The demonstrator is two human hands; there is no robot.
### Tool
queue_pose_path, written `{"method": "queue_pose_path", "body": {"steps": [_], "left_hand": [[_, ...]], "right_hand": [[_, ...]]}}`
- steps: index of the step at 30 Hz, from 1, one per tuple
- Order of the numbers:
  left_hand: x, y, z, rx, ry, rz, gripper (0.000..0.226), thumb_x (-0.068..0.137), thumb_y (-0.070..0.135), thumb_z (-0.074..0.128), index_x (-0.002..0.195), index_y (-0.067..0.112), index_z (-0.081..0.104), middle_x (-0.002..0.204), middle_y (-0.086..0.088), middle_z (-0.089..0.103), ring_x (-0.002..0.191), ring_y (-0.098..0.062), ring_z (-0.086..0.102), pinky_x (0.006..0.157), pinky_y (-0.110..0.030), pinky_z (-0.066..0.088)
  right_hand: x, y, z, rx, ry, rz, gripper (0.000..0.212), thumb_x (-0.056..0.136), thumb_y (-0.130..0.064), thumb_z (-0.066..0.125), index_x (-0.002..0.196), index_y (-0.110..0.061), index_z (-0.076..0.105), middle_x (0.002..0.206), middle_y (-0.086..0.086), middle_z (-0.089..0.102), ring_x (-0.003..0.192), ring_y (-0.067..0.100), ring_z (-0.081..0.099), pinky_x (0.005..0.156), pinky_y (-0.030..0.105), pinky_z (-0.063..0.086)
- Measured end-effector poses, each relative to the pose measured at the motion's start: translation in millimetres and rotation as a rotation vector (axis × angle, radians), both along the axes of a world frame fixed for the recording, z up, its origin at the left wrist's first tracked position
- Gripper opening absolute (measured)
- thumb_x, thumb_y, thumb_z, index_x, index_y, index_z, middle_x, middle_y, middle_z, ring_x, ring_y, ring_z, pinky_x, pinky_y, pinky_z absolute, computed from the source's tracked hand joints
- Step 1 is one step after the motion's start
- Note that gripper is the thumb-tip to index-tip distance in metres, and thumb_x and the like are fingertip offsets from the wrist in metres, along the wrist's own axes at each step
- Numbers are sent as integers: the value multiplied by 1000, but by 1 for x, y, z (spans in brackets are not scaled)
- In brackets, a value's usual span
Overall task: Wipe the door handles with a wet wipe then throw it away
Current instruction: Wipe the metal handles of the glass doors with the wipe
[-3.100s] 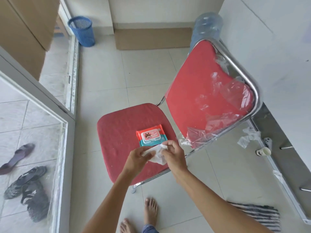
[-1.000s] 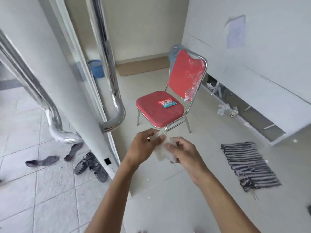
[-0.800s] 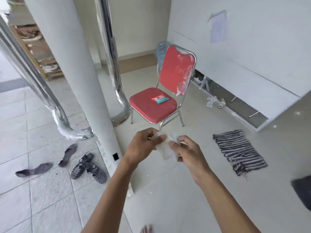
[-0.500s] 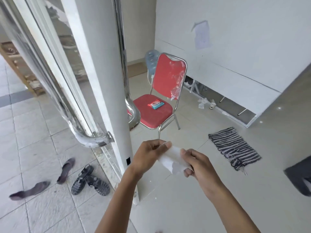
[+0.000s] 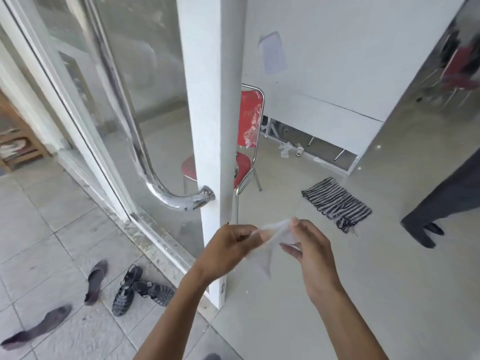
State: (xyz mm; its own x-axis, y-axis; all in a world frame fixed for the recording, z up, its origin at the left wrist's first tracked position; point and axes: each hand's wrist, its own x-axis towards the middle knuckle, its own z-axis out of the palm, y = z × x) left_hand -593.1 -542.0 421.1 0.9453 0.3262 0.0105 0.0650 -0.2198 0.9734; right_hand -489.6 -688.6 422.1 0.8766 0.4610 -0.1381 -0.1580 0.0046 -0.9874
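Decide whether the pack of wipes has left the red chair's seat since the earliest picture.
Cannot tell. The white door edge now hides most of the red chair; only a teal sliver shows on its seat, perhaps the pack.

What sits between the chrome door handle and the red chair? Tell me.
In the head view, the white door edge stands between the chrome handle and the red chair, hiding part of the chair.

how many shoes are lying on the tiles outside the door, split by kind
Black strappy sandals: 2
Dark flat slippers: 2
Total: 4 shoes
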Motion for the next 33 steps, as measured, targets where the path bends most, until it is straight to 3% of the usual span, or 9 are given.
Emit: {"method": "queue_pose_path", "body": {"steps": [3, 6, 10, 12, 16, 19, 23, 28, 33], "left_hand": [[-16, 15, 7, -37, 25, -112, 59, 84, 60, 64, 61, 7, 53, 65, -5, 44, 65, -12, 47, 65, -27, 40], [-30, 40, 12, -80, 16, -137, 48, 80, 55, 71, 74, 7, 65, 74, -2, 57, 76, -15, 56, 79, -43, 52], [-50, 92, 19, -258, -22, -219, 57, 83, 47, 72, 95, -8, 64, 90, -9, 66, 92, -19, 66, 93, -37, 57], [-61, 116, 22, -310, -43, -262, 49, 87, 40, 68, 101, -7, 67, 97, -9, 73, 95, -16, 70, 88, -27, 57], [-88, 157, 28, -242, -31, -240, 30, 88, 37, 62, 66, 20, 54, 59, 12, 49, 58, -7, 48, 66, -15, 46], [-106, 179, 33, -186, -28, -244, 32, 83, 50, 60, 67, 23, 53, 58, 10, 43, 55, -10, 35, 51, -20, 28], [-130, 199, 35, -211, -16, -320, 14, 91, 34, 66, 83, 23, 68, 76, -8, 53, 71, -18, 43, 60, -28, 33], [-162, 224, 28, -167, 1, -354, 11, 91, 30, 70, 80, 31, 71, 75, 2, 64, 68, -12, 58, 66, -27, 44], [-186, 229, 25, -119, 16, -380, 11, 94, 26, 66, 83, 24, 67, 66, 15, 61, 64, -6, 54, 66, -25, 45]], "right_hand": [[-22, 16, 12, 47, 15, -58, 26, 102, -26, 52, 83, -11, 62, 88, 16, 69, 82, 23, 67, 68, 25, 55], [-48, 43, 24, 47, -31, -106, 27, 103, -28, 51, 78, -20, 59, 79, 5, 65, 76, 22, 62, 68, 32, 49], [-90, 88, 32, 50, -146, -210, 24, 101, -33, 52, 82, -21, 61, 76, 1, 58, 71, 16, 54, 63, 30, 44], [-110, 108, 34, 88, -123, -278, 24, 102, -33, 51, 84, -19, 60, 72, 1, 55, 66, 18, 51, 55, 28, 43], [-151, 146, 39, 154, -104, -335, 28, 104, -31, 48, 91, -9, 57, 63, 1, 53, 48, 15, 37, 37, 23, 31], [-176, 164, 41, 177, -83, -380, 29, 105, -29, 46, 94, -5, 58, 70, 10, 53, 52, 17, 41, 40, 24, 33], [-204, 181, 46, 223, -42, -441, 21, 102, -25, 51, 89, -12, 60, 78, 10, 59, 68, 22, 52, 56, 30, 42], [-242, 199, 42, 291, -6, -341, 25, 93, -8, 61, 115, 1, 56, 99, 15, 66, 88, 25, 64, 80, 39, 53], [-278, 213, 34, 287, 34, -363, 14, 92, -3, 60, 105, -9, 56, 97, 11, 67, 86, 24, 65, 69, 29, 55]]}}
